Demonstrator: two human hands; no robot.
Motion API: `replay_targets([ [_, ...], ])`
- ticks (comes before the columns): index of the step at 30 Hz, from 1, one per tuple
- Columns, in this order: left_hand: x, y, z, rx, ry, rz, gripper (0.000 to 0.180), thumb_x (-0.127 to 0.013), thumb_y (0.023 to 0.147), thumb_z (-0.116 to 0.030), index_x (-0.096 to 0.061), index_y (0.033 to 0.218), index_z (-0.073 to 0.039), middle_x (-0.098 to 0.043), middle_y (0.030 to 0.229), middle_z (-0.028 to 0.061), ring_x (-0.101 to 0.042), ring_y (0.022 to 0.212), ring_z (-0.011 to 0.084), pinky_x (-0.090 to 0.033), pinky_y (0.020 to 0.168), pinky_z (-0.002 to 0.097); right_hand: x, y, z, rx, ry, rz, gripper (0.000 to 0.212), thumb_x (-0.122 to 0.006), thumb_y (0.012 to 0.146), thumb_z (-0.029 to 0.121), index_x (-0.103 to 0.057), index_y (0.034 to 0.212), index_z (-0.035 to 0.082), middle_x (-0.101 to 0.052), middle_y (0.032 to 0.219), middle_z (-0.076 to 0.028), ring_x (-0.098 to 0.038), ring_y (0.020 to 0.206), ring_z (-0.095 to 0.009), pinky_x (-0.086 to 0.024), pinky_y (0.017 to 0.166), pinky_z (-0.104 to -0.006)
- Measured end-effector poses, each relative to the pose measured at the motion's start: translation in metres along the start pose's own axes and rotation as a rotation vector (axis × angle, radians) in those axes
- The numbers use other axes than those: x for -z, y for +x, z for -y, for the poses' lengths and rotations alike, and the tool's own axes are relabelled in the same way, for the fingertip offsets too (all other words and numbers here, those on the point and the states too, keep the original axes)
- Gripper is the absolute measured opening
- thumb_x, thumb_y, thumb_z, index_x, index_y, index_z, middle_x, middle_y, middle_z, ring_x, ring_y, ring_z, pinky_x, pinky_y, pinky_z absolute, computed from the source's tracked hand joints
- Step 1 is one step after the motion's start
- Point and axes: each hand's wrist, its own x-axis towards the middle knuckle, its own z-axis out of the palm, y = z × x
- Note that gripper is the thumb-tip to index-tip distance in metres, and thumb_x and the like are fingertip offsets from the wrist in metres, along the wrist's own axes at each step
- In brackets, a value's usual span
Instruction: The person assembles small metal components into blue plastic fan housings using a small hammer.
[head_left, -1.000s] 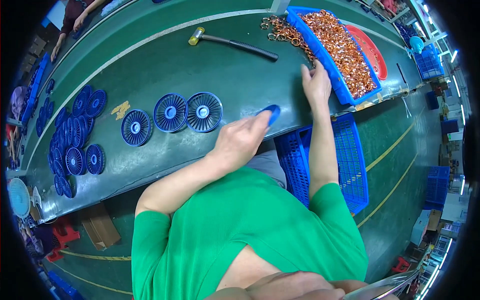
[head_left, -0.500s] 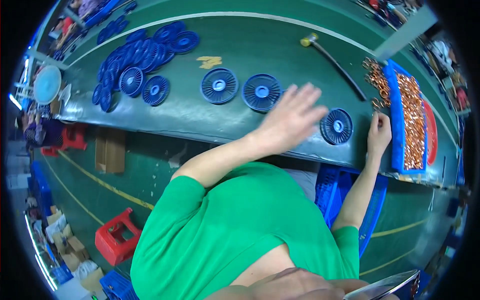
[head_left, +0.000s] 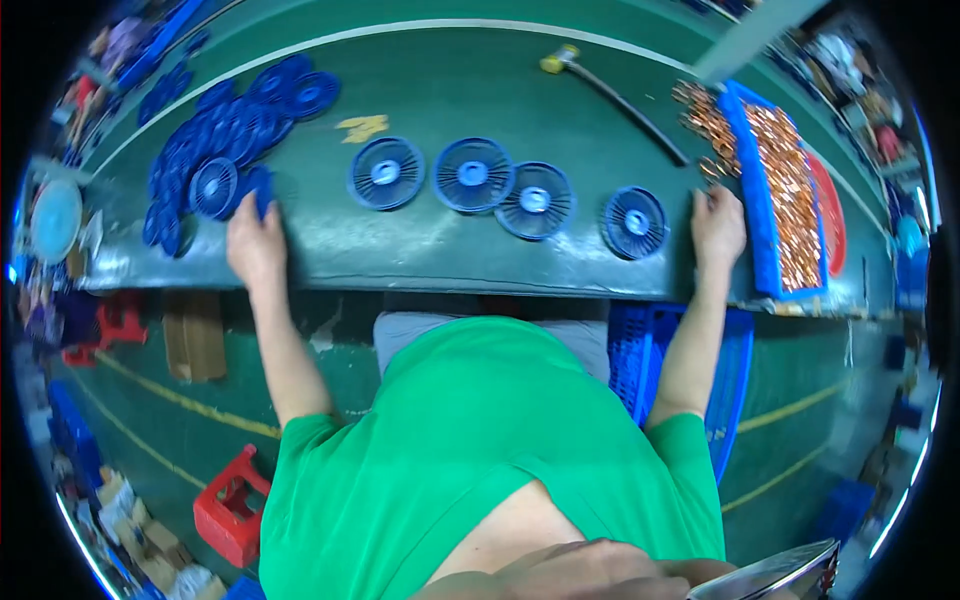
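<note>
At the left of the table, my left hand (head_left: 257,245) grips the near edge of a blue round slotted grille (head_left: 262,187), which is tilted up beside a pile of similar grilles (head_left: 215,140). My right hand (head_left: 719,228) is closed in a pinch at the right, just below loose copper-coloured rings (head_left: 712,128); what its fingertips hold is too small to make out. Between my hands lie several grilles: one on the left (head_left: 385,174), a middle one (head_left: 472,175) overlapping its neighbour (head_left: 536,201), and one apart (head_left: 635,223) near my right hand.
A blue bin (head_left: 757,200) full of copper-coloured pieces stands at the right, with a red round tray (head_left: 828,215) behind it. A hammer (head_left: 625,105) with a yellow head lies toward the back. Yellow scraps (head_left: 362,128) lie left of centre. Below left is a red stool (head_left: 228,510).
My left hand has swung from the middle to the far left and taken hold of a grille. Another grille shows where that hand was. My right hand stays by the rings; the view has shifted.
</note>
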Motion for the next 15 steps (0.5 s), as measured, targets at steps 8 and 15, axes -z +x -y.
replay_targets([
  [8,0.021,-0.007,-0.039,0.101,-0.542,-0.176,0.026,-0.062,0.091,-0.027,-0.066,0.100,-0.003,-0.067,0.078,0.0107,-0.062,0.066,0.0214,-0.048,0.064,0.0335,0.010,-0.006,0.005,-0.019,0.222,0.054,0.018,-0.069,0.082,0.023,-0.063,0.087,0.006,-0.068,0.090,-0.013,-0.067,0.081,-0.030,-0.052,0.070,-0.0407],
  [15,0.049,-0.048,-0.131,0.046,-1.358,-0.029,0.017,-0.063,0.091,-0.008,-0.064,0.107,0.001,-0.065,0.095,0.0035,-0.058,0.084,0.0090,-0.048,0.079,0.0249,0.035,-0.043,0.042,0.334,0.840,-0.227,0.010,-0.072,0.078,0.000,-0.067,0.086,0.002,-0.064,0.108,-0.014,-0.066,0.082,-0.020,-0.054,0.068,-0.0287],
])
